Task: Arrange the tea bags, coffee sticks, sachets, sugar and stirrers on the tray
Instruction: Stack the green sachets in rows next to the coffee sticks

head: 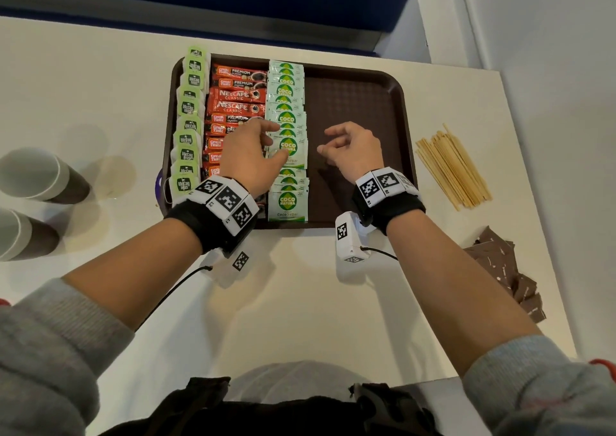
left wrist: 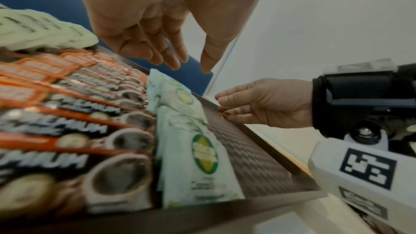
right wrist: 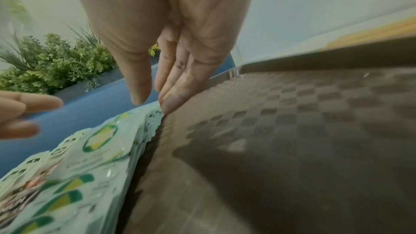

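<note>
A brown tray (head: 360, 118) holds three columns: green tea bags (head: 190, 108) at the left, red coffee sticks (head: 238, 100), then green-and-white sugar sachets (head: 287, 92). Its right half is bare. My left hand (head: 271, 142) hovers over the seam between the coffee sticks and the sugar sachets, fingers relaxed and holding nothing. My right hand (head: 328, 140) hangs over the bare tray floor with loosely curled, empty fingers. The left wrist view shows my left hand (left wrist: 191, 67) above the sugar sachets (left wrist: 202, 154). In the right wrist view, my right hand (right wrist: 153, 102) is beside the sachets' edge (right wrist: 90, 149).
Wooden stirrers (head: 453, 168) lie in a loose pile on the white table right of the tray. Brown sachets (head: 506, 269) are heaped near the table's right edge. Two paper cups (head: 36, 175) (head: 20, 232) stand at the left. A blue partition runs behind the tray.
</note>
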